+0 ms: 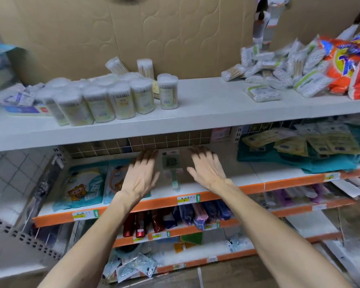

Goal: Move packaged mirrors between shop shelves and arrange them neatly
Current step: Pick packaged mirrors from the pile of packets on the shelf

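Note:
A packaged hand mirror [172, 169], pale green with a long handle in a clear wrapper, lies flat on the white second shelf [247, 177] with the orange front edge. My left hand [142, 173] hovers just left of it with straight fingers. On the package's other side, my right hand [206, 166] spreads its fingers. Neither hand holds anything. More small packaged mirrors [131, 267] lie in a loose heap on the bottom shelf, blurred.
Flat cartoon-printed packs [85, 186] lie left of my hands. Teal cloth with yellow packets [312, 150] fills the right. The top shelf [195, 100] carries cotton-swab tubs [121, 100] and swab bags [279, 69]. Red bottles [140, 225] stand on a lower shelf.

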Demonstrator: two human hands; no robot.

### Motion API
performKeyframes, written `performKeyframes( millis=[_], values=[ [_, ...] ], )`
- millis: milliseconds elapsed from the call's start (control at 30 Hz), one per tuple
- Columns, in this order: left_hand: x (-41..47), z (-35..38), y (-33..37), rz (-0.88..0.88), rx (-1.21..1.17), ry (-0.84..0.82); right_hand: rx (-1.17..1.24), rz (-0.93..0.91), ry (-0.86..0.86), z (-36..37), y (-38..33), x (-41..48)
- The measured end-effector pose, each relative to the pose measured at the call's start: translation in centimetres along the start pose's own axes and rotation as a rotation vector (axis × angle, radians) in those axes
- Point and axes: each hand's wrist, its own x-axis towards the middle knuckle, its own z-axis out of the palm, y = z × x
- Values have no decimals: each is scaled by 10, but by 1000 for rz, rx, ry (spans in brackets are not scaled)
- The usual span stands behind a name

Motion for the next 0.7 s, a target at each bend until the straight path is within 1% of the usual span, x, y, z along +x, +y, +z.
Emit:
performKeyframes(
  millis=[133,200,300,400,533,700],
  values=[
    [-41,-2,10,134,17,6,-68,-29,36,-6,-8,-44],
    [-65,-4,20,157,43,40,-97,-24,68,-8,-9,-68],
    [-101,-6,35,187,100,32,-134,-33,93,-7,-17,-112],
    [-120,-11,61,221,95,16,-185,-43,121,-9,-14,-161],
    [-116,-22,115,302,73,-1,-223,81,142,-30,20,-217],
    [-103,-32,211,443,-12,-3,-293,272,191,-64,96,-282]
  ],
)
